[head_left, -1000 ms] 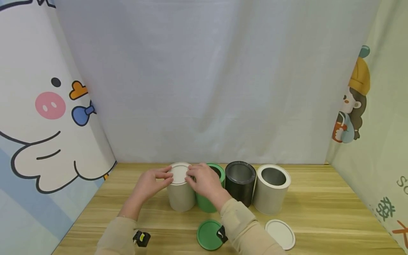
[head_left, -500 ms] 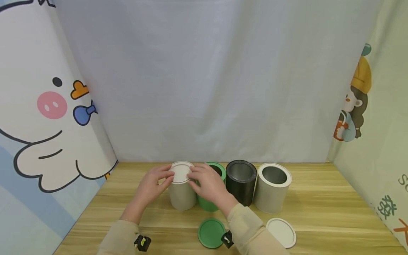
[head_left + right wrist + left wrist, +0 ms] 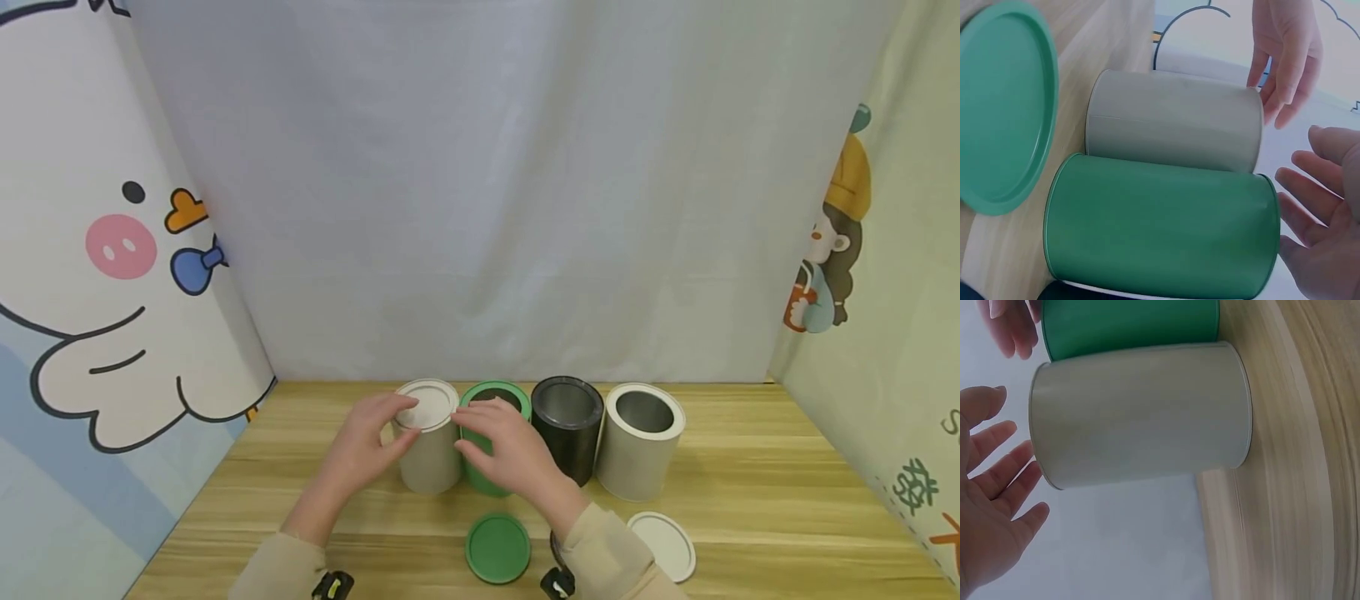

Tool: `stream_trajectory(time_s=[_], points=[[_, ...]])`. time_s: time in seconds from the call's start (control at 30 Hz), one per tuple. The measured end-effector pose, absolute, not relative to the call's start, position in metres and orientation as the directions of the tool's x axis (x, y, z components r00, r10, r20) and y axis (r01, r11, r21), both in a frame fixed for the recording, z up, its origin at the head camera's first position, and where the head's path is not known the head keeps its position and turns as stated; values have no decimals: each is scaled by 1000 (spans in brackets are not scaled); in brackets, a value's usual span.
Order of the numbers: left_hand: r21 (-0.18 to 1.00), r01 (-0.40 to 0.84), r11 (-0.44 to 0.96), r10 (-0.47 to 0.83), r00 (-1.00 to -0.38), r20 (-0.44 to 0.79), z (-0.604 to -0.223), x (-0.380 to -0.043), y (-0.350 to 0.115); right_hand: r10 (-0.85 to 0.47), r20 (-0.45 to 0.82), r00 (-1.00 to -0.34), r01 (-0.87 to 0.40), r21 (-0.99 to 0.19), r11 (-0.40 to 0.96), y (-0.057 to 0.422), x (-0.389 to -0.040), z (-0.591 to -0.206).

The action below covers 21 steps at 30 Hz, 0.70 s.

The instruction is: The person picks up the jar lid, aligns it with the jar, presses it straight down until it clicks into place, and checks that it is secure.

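Observation:
A light grey-white can [image 3: 429, 467] stands at the left of a row, a white lid [image 3: 431, 403] lying on its top. My left hand [image 3: 366, 437] hovers at the left of that lid, fingers spread and relaxed; in the left wrist view its fingertips are right by the can's rim. Beside it stands a green can [image 3: 1166, 228] with an uncovered top. My right hand [image 3: 513, 450] is in front of the green can's top, fingers loosely extended, holding nothing. It hides part of the green can in the head view.
To the right stand a black can [image 3: 567, 433] and another light can [image 3: 641, 450], both uncovered. In front on the wooden table [image 3: 757, 500] lie a green lid [image 3: 498, 548] and a white lid [image 3: 663, 546]. A dark rim shows partly behind the right sleeve [image 3: 611, 550].
Both hands have eased off the white lid; the right has drawn back to the right, uncovering the lid's right edge. The lid stays on the can.

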State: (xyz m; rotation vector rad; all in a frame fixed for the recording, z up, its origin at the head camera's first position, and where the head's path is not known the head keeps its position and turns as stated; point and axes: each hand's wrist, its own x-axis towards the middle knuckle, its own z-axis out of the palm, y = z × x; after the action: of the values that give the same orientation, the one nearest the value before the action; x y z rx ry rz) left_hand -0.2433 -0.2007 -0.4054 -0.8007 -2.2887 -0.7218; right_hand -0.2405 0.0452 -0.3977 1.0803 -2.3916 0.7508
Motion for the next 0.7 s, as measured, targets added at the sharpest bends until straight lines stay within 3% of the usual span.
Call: stream_trajectory(time_s=[0.3,0.7], points=[[293,698,654,391,-642,659,-406,-224,-190,-488,605,-628,-766,-372,524,68,-227,-406],[264,749,608,429,-589,685,-407,-209,-172,-445,669,-595,-780,-347,521,95,-216,-420]])
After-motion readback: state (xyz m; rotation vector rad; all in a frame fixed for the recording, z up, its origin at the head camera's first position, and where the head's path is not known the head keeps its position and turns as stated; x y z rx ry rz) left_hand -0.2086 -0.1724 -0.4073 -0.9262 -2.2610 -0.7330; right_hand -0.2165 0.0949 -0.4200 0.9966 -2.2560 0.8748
